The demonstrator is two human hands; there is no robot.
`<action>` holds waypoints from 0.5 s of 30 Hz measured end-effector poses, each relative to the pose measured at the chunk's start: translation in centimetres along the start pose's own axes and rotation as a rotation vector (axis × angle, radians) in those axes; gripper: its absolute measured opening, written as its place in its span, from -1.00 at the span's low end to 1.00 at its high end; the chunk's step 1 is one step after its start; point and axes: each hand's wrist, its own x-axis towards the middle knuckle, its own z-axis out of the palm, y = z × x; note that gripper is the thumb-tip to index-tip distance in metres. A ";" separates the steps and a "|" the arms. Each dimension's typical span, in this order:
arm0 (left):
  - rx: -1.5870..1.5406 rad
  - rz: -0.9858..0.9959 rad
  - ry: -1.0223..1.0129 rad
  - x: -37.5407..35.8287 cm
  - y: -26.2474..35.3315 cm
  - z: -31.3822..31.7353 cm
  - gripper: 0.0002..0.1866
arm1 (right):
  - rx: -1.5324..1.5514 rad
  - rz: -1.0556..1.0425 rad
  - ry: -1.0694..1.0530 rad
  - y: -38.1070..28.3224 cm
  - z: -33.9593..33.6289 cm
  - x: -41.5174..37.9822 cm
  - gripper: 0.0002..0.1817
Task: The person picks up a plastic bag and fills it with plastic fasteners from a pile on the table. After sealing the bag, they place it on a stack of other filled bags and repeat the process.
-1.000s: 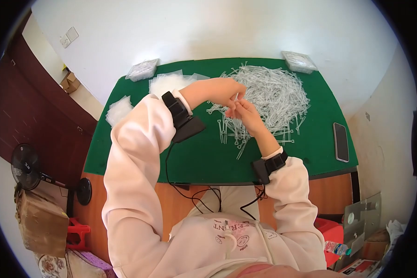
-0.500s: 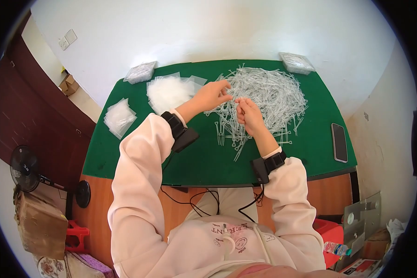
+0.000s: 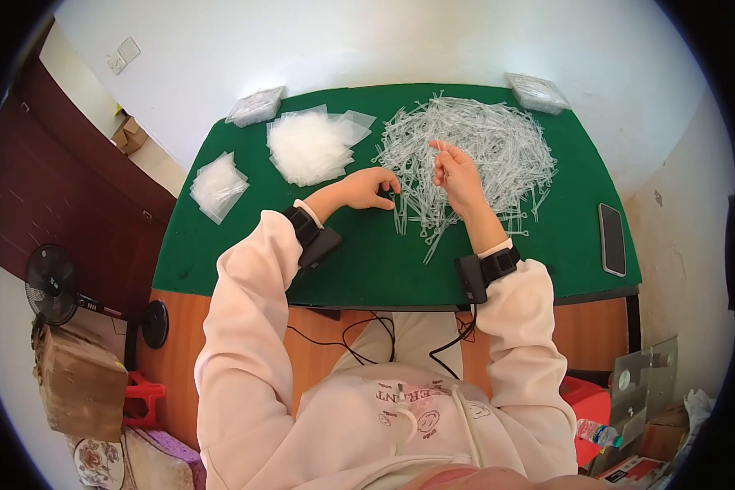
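A large heap of clear plastic sticks with looped ends [image 3: 498, 155] lies on the green tabletop [image 3: 359, 278]. At the heap's lower left edge is my left hand [image 3: 371, 189], thumb and fingers apart, beside a few loose sticks. Over the heap's middle, my right hand [image 3: 459, 178] is raised with its fingers pinched; what they hold, if anything, is too small to name. A pile of clear plastic bags [image 3: 309, 147] spreads behind my left forearm, and a smaller stack of bags [image 3: 219, 188] lies farther left.
Wrapped clear packs stand at the back left [image 3: 256, 106] and back right [image 3: 537, 93]. A phone [image 3: 612, 239] lies near the right edge. Cables [image 3: 343, 335] hang below the table front. A fan [image 3: 51, 284] stands at the left, and a red stool [image 3: 586, 408] is at the lower right.
My hands have moved apart. The left one came down toward the heap's lower left edge; the right one is now over the heap's middle. The view has shifted slightly.
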 end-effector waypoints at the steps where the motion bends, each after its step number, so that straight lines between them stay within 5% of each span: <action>1: 0.048 0.038 -0.039 0.1 0.2 -0.2 -0.71 | -0.007 0.002 -0.018 0.0 -0.2 0.1 -0.76; 7: 0.217 0.219 -0.047 -0.2 0.9 -0.1 -0.86 | 0.054 0.022 -0.043 0.3 -0.2 0.0 -0.82; 12: 0.151 0.071 -0.105 -0.6 3.7 -2.6 -0.92 | -0.038 0.125 -0.069 0.0 0.1 -0.4 -0.87; 15: 0.238 0.399 -0.072 0.1 5.0 -4.2 -0.89 | -0.094 0.192 -0.080 0.0 1.1 -0.9 -0.87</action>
